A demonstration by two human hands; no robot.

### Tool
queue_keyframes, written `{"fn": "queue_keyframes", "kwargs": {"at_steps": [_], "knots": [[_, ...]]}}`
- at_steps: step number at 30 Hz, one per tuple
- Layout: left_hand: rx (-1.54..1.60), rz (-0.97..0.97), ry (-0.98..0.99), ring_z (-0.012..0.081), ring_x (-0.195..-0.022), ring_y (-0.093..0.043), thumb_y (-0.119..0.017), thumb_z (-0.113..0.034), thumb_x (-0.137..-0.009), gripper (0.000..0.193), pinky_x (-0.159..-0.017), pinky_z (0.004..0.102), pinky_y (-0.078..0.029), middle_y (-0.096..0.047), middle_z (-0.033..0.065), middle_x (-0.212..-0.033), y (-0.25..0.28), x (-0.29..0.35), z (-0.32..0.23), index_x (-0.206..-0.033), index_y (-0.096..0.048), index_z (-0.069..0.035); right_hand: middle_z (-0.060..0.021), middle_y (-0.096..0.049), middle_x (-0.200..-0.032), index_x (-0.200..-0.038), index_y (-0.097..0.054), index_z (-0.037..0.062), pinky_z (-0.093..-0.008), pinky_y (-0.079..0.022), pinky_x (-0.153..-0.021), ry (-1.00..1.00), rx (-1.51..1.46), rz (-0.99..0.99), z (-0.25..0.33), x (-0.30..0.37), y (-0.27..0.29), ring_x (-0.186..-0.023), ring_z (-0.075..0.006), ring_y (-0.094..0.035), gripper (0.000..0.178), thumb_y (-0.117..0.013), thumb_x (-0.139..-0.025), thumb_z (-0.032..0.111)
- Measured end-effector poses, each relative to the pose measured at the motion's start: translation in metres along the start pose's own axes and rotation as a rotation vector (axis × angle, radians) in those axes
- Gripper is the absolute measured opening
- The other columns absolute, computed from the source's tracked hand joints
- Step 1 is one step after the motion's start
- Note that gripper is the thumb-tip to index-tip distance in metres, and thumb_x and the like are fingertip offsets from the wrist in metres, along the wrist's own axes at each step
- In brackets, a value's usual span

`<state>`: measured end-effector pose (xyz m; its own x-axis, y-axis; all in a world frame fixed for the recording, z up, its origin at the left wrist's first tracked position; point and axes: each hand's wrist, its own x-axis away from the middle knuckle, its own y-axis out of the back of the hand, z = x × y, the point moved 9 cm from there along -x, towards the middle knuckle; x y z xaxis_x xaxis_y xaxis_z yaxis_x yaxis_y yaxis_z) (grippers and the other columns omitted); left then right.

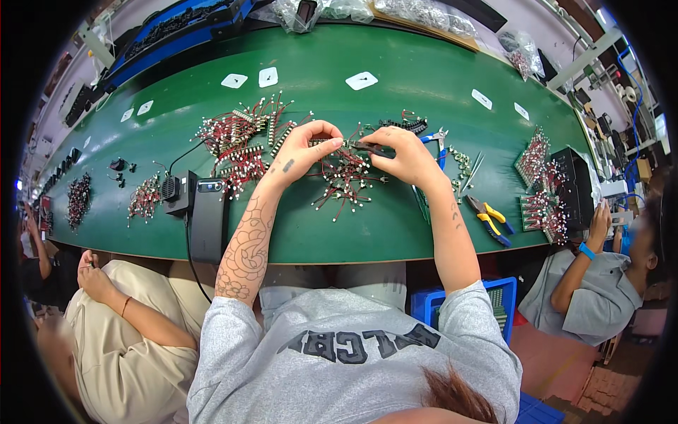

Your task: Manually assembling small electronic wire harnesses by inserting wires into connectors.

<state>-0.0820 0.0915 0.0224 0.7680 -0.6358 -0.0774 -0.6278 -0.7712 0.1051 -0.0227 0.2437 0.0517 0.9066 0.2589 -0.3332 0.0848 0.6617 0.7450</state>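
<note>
Over the green bench (311,233), my left hand (300,153) pinches the edge of a small circuit-board strip with red and black wires, mostly hidden by the fingers. My right hand (411,159) is closed around a slim black tool (376,150), its tip meeting the strip between the hands; its exact kind is hard to make out. Below the fingers lies a tangle of wired boards (346,180) with white connectors. A larger heap of the same boards (236,134) spreads beside my left hand. Cutters (439,138) with blue handles rest past my right hand.
Yellow-and-blue pliers (491,219), thin rods (474,169) and small loose parts (460,159) lie to the right. A black power bank (210,222) and a dark device (178,191) stand left. Co-workers sit on both sides. A blue crate (505,290) is beneath the bench.
</note>
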Motion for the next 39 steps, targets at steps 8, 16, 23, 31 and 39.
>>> {"fn": "queue_keyframes", "kwargs": {"at_steps": [8, 16, 23, 31, 39], "knots": [[-0.032, 0.0, -0.031, 0.0088, -0.08, -0.057, -0.066, -0.013, -0.088, 0.012, -0.072, 0.0215, -0.045, -0.065, 0.0019, -0.088, -0.003, 0.001, -0.003, -0.094, -0.066, -0.002, -0.0088, -0.071, -0.095, -0.1, -0.071, 0.0001, -0.0318, -0.051, -0.079, 0.011, 0.023, 0.002, 0.004, -0.001, -0.001, -0.083, -0.0242, -0.064, 0.027, -0.068, -0.074, 0.006], [-0.081, -0.012, -0.022, 0.0089, -0.078, -0.056, -0.066, -0.012, -0.087, 0.012, -0.072, 0.0216, -0.046, -0.065, 0.0018, -0.086, -0.005, 0.004, -0.008, -0.094, -0.067, -0.002, -0.0087, -0.071, -0.095, -0.099, -0.071, 0.0006, -0.0319, -0.051, -0.078, -0.038, 0.011, 0.005, -0.001, 0.002, -0.001, -0.082, -0.024, -0.064, 0.025, -0.069, -0.075, 0.007], [-0.062, -0.026, -0.026, 0.0089, -0.078, -0.056, -0.067, -0.012, -0.087, 0.012, -0.071, 0.0216, -0.046, -0.065, 0.0018, -0.086, -0.004, 0.003, -0.006, -0.094, -0.068, -0.002, -0.0086, -0.071, -0.092, -0.099, -0.072, 0.0031, -0.0336, -0.05, -0.076, -0.089, 0.053, 0.026, 0.0, 0.003, 0.001, -0.081, -0.026, -0.063, 0.027, -0.069, -0.074, 0.012], [-0.041, -0.083, -0.033, 0.0071, -0.076, -0.055, -0.066, -0.014, -0.088, 0.013, -0.069, 0.0197, -0.044, -0.064, 0.0013, -0.084, 0.013, 0.001, -0.005, -0.093, -0.068, -0.002, -0.0075, -0.068, -0.094, -0.106, -0.07, 0.0067, -0.0331, -0.046, -0.087, -0.049, 0.276, 0.012, -0.001, 0.003, 0.008, -0.09, -0.0238, -0.06, 0.039, -0.064, -0.067, 0.004], [0.03, 0.151, 0.132, 0.0057, -0.075, -0.054, -0.067, -0.016, -0.088, 0.015, -0.067, 0.0182, -0.042, -0.064, 0.0006, -0.083, -0.018, 0.007, 0.007, -0.094, -0.069, -0.003, -0.006, -0.067, -0.094, -0.111, -0.07, 0.0101, -0.0342, -0.043, -0.091, 0.163, 0.168, -0.083, 0.022, 0.001, 0.006, -0.092, -0.0225, -0.058, 0.049, -0.062, -0.064, 0.002]]}}
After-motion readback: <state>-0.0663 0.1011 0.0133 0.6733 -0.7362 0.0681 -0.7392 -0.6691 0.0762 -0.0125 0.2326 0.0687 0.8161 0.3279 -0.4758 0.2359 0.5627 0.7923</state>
